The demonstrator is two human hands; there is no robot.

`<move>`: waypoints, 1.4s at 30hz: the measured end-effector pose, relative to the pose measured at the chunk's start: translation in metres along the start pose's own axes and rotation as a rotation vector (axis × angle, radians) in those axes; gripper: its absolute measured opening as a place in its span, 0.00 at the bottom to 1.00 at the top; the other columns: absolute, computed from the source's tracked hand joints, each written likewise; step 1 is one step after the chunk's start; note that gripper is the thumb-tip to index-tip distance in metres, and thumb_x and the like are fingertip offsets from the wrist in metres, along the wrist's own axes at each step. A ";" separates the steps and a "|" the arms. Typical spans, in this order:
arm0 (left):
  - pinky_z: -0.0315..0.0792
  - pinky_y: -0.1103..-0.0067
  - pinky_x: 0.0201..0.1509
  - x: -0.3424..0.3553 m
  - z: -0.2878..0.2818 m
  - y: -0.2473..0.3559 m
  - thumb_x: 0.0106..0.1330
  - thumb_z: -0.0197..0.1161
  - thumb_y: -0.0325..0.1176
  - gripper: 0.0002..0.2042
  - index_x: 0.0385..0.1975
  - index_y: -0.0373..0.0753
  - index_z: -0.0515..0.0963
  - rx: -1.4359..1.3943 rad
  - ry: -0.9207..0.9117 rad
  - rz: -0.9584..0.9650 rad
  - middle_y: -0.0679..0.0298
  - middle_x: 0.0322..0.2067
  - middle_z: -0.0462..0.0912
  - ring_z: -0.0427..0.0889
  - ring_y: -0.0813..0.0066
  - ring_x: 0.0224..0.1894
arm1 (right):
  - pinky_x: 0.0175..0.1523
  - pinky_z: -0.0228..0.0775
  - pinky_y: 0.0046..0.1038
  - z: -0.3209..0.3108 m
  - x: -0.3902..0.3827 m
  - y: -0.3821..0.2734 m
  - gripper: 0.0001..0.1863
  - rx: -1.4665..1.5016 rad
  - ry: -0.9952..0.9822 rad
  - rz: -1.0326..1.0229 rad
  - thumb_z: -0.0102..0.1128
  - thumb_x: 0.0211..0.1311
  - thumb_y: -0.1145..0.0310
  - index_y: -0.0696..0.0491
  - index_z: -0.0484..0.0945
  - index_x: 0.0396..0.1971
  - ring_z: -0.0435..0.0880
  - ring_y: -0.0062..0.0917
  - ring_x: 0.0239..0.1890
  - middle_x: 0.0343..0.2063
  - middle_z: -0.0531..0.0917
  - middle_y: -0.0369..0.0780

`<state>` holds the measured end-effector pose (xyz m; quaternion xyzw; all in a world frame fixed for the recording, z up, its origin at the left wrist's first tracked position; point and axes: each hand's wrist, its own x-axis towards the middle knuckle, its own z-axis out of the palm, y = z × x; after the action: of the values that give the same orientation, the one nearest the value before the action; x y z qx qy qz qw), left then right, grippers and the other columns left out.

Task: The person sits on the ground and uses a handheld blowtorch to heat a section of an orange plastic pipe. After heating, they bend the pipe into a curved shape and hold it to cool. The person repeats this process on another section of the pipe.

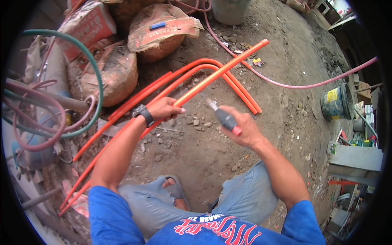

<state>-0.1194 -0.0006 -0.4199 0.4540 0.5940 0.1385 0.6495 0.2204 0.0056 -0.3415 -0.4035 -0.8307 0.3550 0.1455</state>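
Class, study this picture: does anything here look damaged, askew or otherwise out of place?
Yes. The cement sack by the pile at the top is torn open, its paper flap ragged. Hoses lie tangled on the left. Otherwise, the left hand grips an orange pipe and the right hand holds a screwdriver.

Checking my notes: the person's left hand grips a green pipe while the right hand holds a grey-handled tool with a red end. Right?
Not quite. In the head view the pipe gripped by the left hand is orange. The right hand holds the grey-handled tool as stated.

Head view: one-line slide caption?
Left hand grips an orange pipe; right hand holds a grey-handled tool over bare dirt ground.
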 end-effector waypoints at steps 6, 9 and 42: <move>0.68 0.79 0.25 0.004 0.012 -0.004 0.69 0.72 0.43 0.14 0.37 0.38 0.81 0.157 0.100 0.053 0.72 0.22 0.76 0.73 0.83 0.21 | 0.49 0.81 0.39 -0.003 0.007 0.001 0.32 0.097 0.192 0.092 0.74 0.58 0.68 0.49 0.74 0.64 0.90 0.43 0.43 0.43 0.88 0.47; 0.69 0.79 0.28 0.004 0.013 -0.006 0.69 0.71 0.43 0.14 0.38 0.38 0.81 0.189 0.118 0.063 0.72 0.22 0.76 0.74 0.83 0.24 | 0.49 0.80 0.39 0.002 0.005 0.003 0.31 -0.011 0.028 0.017 0.74 0.59 0.68 0.50 0.75 0.63 0.91 0.43 0.43 0.42 0.88 0.48; 0.79 0.65 0.50 0.014 0.038 -0.034 0.58 0.76 0.38 0.21 0.50 0.38 0.84 0.281 0.507 0.297 0.49 0.37 0.89 0.89 0.53 0.43 | 0.45 0.80 0.48 0.013 0.016 0.013 0.32 -0.110 0.083 -0.035 0.74 0.59 0.62 0.46 0.72 0.63 0.88 0.52 0.39 0.35 0.88 0.52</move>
<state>-0.0940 -0.0253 -0.4593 0.5719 0.6775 0.2569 0.3845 0.2106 0.0167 -0.3607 -0.4108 -0.8491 0.2890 0.1637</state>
